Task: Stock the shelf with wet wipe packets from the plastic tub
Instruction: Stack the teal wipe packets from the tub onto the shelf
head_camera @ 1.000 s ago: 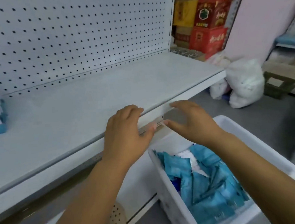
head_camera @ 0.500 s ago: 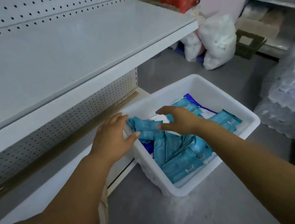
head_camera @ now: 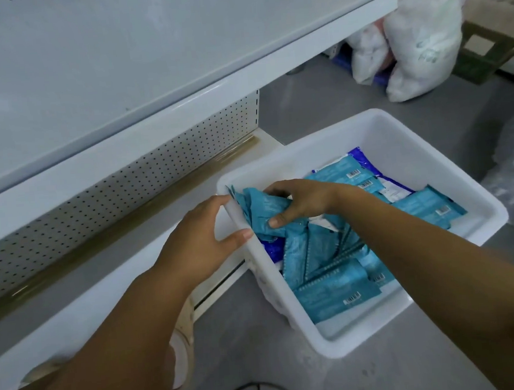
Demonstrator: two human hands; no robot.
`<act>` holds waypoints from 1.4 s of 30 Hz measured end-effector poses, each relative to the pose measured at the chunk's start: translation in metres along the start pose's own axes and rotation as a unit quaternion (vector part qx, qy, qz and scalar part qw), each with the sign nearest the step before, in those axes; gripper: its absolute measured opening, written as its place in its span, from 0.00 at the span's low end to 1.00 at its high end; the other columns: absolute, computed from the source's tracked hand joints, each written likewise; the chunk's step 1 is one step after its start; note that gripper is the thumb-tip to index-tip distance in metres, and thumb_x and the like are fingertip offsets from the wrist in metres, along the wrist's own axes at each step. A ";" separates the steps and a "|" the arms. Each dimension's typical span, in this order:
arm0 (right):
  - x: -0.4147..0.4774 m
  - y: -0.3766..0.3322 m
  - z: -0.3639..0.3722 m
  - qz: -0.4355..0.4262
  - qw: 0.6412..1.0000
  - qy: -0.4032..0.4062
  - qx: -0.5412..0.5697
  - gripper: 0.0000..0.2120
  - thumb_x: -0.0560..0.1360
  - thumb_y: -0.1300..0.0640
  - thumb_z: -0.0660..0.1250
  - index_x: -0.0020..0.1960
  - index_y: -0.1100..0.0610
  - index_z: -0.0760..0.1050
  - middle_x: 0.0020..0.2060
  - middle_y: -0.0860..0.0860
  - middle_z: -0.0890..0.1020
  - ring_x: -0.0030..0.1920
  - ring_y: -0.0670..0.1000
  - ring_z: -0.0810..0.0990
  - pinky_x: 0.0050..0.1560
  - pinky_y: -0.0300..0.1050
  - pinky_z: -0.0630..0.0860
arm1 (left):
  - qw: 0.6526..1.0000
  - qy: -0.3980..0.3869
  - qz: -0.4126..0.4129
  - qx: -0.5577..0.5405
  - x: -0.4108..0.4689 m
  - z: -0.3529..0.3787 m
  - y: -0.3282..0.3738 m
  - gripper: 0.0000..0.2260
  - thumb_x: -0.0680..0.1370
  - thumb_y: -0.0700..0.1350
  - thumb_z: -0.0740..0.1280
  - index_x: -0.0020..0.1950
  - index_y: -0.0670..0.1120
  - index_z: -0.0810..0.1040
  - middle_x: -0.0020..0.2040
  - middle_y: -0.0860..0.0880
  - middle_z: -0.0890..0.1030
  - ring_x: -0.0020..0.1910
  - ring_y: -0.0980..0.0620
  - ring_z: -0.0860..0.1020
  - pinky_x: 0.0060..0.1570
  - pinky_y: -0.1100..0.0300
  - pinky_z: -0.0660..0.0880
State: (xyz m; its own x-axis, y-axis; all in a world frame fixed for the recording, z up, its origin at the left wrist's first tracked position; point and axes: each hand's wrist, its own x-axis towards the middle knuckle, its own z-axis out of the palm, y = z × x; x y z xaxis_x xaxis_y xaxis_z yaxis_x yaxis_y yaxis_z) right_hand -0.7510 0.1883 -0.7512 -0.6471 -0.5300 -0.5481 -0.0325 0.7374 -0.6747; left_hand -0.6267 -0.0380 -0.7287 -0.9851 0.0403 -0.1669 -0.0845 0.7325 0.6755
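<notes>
Teal wet wipe packets (head_camera: pixel 328 294) are heaped in the white plastic tub (head_camera: pixel 398 128) on the grey floor (head_camera: pixel 304 114), and none are seen on the visible stretch of the white metal shelf (head_camera: pixel 116 67), so most stocking is judged left. A bunch of packets (head_camera: pixel 263 212) is clasped by the curled right hand (head_camera: pixel 305 203); the tub's rim is gripped by the left hand (head_camera: pixel 197 239).

Grey floor (head_camera: pixel 304 108), white plastic tub (head_camera: pixel 338 347) resting on it, white bags (head_camera: pixel 422 46)
</notes>
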 end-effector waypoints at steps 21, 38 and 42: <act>-0.008 0.005 0.002 -0.026 0.997 0.046 0.061 0.29 0.64 0.50 0.83 0.61 0.52 0.75 0.53 0.46 0.83 0.52 0.45 0.82 0.46 0.37 0.80 | 0.998 -0.014 -0.003 -0.057 0.006 0.001 -0.007 0.27 0.73 0.57 0.75 0.69 0.58 0.68 0.63 0.61 0.73 0.64 0.61 0.70 0.59 0.60 0.67; -0.084 -0.063 -0.003 -0.121 0.869 0.303 0.372 0.20 0.76 0.47 0.71 0.63 0.57 0.76 0.53 0.52 0.86 0.52 0.53 0.86 0.54 0.53 0.83 | 0.973 0.084 0.030 -0.214 0.000 -0.025 0.058 0.29 0.71 0.63 0.69 0.69 0.53 0.74 0.64 0.59 0.78 0.62 0.64 0.75 0.63 0.65 0.72; -0.100 -0.101 -0.008 -0.159 0.847 0.261 0.435 0.20 0.80 0.48 0.66 0.65 0.61 0.75 0.55 0.59 0.85 0.55 0.59 0.85 0.55 0.58 0.82 | 0.950 0.017 0.016 -0.311 -0.001 -0.051 0.088 0.35 0.68 0.74 0.67 0.68 0.55 0.76 0.58 0.59 0.83 0.55 0.65 0.81 0.58 0.60 0.77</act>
State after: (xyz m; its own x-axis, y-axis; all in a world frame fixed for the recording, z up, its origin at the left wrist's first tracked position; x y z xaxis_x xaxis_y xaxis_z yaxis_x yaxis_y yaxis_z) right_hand -0.6888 0.1700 -0.6241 -0.9672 -0.2182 -0.1298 0.1579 -0.1171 -0.9805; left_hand -0.6407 -0.0079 -0.6323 -0.9920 0.0264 -0.1233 -0.1162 0.1873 0.9754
